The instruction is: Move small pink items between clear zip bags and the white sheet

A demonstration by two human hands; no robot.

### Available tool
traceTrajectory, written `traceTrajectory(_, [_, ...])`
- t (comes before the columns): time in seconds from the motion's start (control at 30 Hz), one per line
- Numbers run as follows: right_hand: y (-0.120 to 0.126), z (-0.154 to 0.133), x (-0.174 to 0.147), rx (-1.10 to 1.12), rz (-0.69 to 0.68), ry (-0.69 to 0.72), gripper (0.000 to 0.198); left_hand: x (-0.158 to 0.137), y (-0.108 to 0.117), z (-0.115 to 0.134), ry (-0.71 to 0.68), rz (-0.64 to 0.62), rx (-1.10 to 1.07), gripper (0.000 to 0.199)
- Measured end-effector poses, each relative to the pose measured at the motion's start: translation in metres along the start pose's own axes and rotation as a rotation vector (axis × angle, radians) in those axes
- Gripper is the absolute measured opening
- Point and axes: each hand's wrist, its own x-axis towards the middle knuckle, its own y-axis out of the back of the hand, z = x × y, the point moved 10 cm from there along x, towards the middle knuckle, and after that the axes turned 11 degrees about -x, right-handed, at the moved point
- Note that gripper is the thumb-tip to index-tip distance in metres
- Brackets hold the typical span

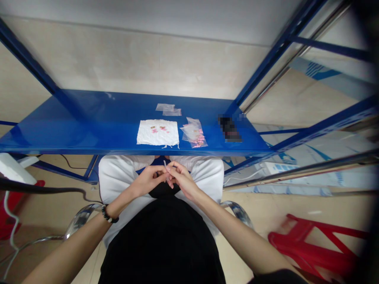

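Above the person's lap, just short of the counter (89,130), the head view shows the two hands meeting, with a slender pale piece (165,162) poking up where their fingertips come together. It looks thin, narrow and whitish, its upper end standing clear of the skin and tilted slightly. The right hand (183,181) has its thumb and index finger pinched on it; the left hand (152,179) is curled in against the same spot, its thumb and fingers close together, though I cannot tell whether they grip the piece too. Its lower part is hidden by the fingers, and its material is too small to make out. On the blue counter, near the front edge, a white cloth pouch (158,139) lies flat, cord ends trailing from its lower edge, with small pink beads (154,131) and gold-coloured bits (153,127) on top, too tiny to tell their shapes. Just right of it lies a clear plastic bag (195,136) of pink beads; behind the pouch, two clear bags (168,108) overlap, their contents unclear. Farther right, a dark object (229,128) is masked by pixel blocks. A red stool (308,244) is partly lost in the dark right-hand edge.
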Motion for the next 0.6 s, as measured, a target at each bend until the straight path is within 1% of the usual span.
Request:
traceTrajectory(0.07, [0.001,0.003,0.0,-0.009,0.024,-0.008,0.033,0.0,-0.003,-0.002,0.013,-0.041,-0.085,0.032])
traceTrajectory(0.13, [0.001,0.005,0.001,-0.009,0.038,-0.011,0.034,0.0,-0.002,-0.004,0.03,-0.038,-0.135,0.032])
traceTrajectory(0.27, [0.0,0.007,0.003,-0.03,0.017,-0.009,0.034,0.0,0.005,-0.01,0.063,0.031,-0.099,0.031])
traceTrajectory(0.4, [0.001,0.004,0.004,-0.046,0.014,0.02,0.032,0.001,0.008,-0.015,0.066,0.072,-0.078,0.027])
traceTrajectory(0.5, [0.001,0.006,0.005,-0.033,0.015,0.018,0.032,0.002,0.009,-0.018,0.065,0.077,-0.088,0.027])
traceTrajectory(0.6, [0.004,0.007,0.004,-0.028,0.046,0.015,0.031,0.003,0.009,-0.017,0.053,0.062,-0.104,0.03])
